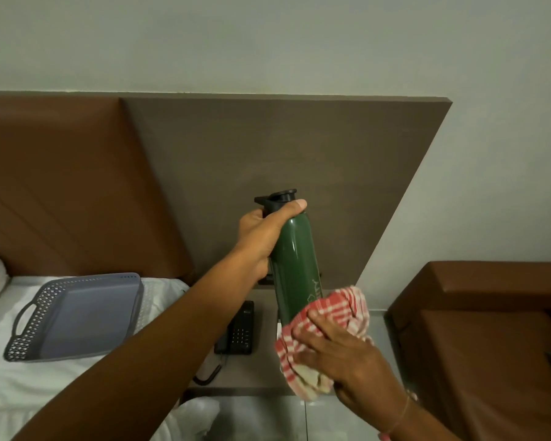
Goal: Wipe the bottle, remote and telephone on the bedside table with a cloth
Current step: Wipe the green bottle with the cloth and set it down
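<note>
A dark green bottle with a black cap is held upright in the air above the bedside table. My left hand grips it near the neck, thumb across the top. My right hand presses a red-and-white checked cloth around the bottle's lower end, which the cloth hides. A black telephone lies flat on the table below my left forearm, its cord trailing toward the front edge. No remote shows in this view.
A grey perforated tray with handles rests on the white bed at left. A brown padded headboard and a grey-brown wall panel stand behind. A brown sofa fills the right side.
</note>
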The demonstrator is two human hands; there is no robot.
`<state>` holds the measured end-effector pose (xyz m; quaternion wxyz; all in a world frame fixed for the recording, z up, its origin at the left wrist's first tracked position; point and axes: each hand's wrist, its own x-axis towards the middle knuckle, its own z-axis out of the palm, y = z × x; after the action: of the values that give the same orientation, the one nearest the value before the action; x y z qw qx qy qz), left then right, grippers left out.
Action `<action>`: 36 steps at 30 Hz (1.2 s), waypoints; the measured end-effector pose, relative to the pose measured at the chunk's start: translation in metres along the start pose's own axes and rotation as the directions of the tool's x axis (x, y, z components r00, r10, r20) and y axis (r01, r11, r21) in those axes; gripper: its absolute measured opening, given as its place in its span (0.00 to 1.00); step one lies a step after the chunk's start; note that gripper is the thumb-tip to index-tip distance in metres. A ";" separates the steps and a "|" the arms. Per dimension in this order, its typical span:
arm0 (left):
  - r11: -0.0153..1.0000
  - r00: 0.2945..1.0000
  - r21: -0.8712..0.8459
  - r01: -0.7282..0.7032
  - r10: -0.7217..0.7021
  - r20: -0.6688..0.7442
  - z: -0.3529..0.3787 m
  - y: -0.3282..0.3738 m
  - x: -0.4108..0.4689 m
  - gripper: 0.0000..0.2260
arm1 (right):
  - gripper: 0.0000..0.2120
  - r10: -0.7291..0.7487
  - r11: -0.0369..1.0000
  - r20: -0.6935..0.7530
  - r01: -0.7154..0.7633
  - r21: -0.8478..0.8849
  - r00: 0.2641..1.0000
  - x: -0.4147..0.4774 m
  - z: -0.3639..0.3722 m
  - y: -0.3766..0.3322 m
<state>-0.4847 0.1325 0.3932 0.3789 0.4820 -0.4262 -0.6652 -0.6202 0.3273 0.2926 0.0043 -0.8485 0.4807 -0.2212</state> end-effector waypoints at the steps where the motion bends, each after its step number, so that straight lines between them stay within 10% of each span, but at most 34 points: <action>1: 1.000 1.000 0.010 -0.020 0.019 0.010 -0.002 0.002 0.002 0.26 | 0.21 0.007 1.000 -0.001 -0.007 0.025 1.000 -0.010 -0.001 -0.001; 6: 0.994 0.980 -0.017 -0.112 0.113 0.161 -0.007 0.008 0.011 0.25 | 0.24 0.458 0.810 -0.321 -0.241 0.534 0.829 -0.004 -0.046 0.026; 11: 0.995 0.933 -0.070 -0.073 0.093 0.347 0.012 -0.003 0.007 0.31 | 0.19 0.663 0.556 -0.290 -0.194 0.808 0.690 0.052 -0.079 0.062; 18: 0.990 0.930 -0.134 -0.046 0.092 0.355 0.033 -0.027 0.028 0.36 | 0.22 0.779 0.308 -0.086 -0.259 0.915 0.621 0.004 -0.020 0.072; 23: 1.000 0.956 -0.001 0.020 -0.019 0.293 0.045 -0.077 0.064 0.32 | 0.16 0.838 -0.058 0.285 -0.442 0.895 0.466 -0.074 0.035 0.095; 31: 0.974 0.994 0.220 -0.060 0.037 0.105 0.074 -0.250 0.159 0.31 | 0.15 0.941 -0.335 0.326 -0.356 0.872 -0.087 -0.131 0.140 0.143; 36: 0.887 0.980 0.433 -0.160 0.091 0.175 0.073 -0.373 0.210 0.28 | 0.05 0.894 -0.422 0.332 -0.315 0.850 -0.301 -0.156 0.221 0.165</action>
<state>-0.6422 0.0853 -0.0085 0.2676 0.4759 -0.6245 -0.5584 -0.7394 0.3207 -0.0006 0.3566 0.0774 0.7265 -0.5823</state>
